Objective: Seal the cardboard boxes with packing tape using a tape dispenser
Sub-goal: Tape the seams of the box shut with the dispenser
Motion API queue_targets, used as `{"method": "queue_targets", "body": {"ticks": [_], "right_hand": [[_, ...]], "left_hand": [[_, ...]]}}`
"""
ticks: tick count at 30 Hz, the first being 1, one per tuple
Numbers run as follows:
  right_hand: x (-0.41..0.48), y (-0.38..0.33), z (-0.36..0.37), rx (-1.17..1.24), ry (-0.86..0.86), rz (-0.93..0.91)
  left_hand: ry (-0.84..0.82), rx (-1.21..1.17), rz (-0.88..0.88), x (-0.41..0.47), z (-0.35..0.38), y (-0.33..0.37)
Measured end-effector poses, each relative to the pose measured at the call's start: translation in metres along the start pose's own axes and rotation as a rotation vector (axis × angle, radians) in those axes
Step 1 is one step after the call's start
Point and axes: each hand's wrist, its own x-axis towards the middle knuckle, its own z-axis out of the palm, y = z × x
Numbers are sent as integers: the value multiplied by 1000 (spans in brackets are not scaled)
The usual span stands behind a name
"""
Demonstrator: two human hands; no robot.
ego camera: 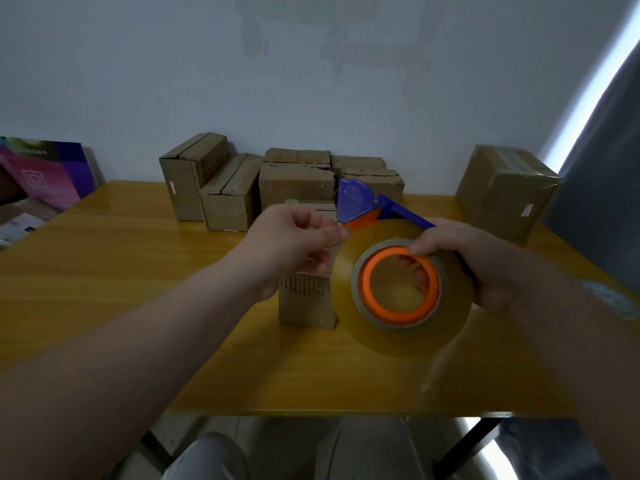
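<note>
The yellow wooden counter [138, 271] is filling most of the view and running to a pale wall at the far side. At the far right of it a large cardboard box [502, 192] is standing, with clear tape already shining across its top. A cluster of smaller cardboard boxes [228, 199] is sitting along the far edge at the centre, several with torn or gaping seams. At the far left a purple printed carton [52, 171] is leaning at the counter's edge.

Near the centre a small upright box [304, 306] is standing on the counter, partly hidden behind the left hand.

Just right of that box, the tape dispenser [356, 199] is being held above the counter, its blue head pointing far and left. Its clear tape roll [394, 327] is sitting on an orange hub [365, 282].

The right hand [478, 265] is grasping the dispenser's blue handle, with fingertips showing through the hub. The left hand [294, 237] is curling in, with thumb and forefinger pinching the faint tape end [346, 233] at the dispenser's orange front.
</note>
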Motion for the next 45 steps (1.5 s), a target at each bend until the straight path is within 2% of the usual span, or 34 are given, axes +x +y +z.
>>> {"method": "queue_targets", "body": {"ticks": [7,10,15,20,27,33,40,45], "right_hand": [[-2,-4,7,25,57,37],[-3,-5,7,23,69,52],[-3,-9,10,-13,92,22],[-1,-13,15,-66,143,10],[4,-8,17,-105,241,14],[3,-9,19,-150,246,-17],[2,-9,19,-164,252,-38],[2,-9,15,-170,232,-70]], "left_hand": [[212,503,284,6,2,-1],[217,617,369,5,2,0],[199,433,294,3,6,-2],[102,189,214,-1,7,-1],[118,39,67,-2,13,0],[90,-84,-35,-5,15,1],[113,-173,-22,-6,18,3],[122,-124,36,-5,17,3]]}}
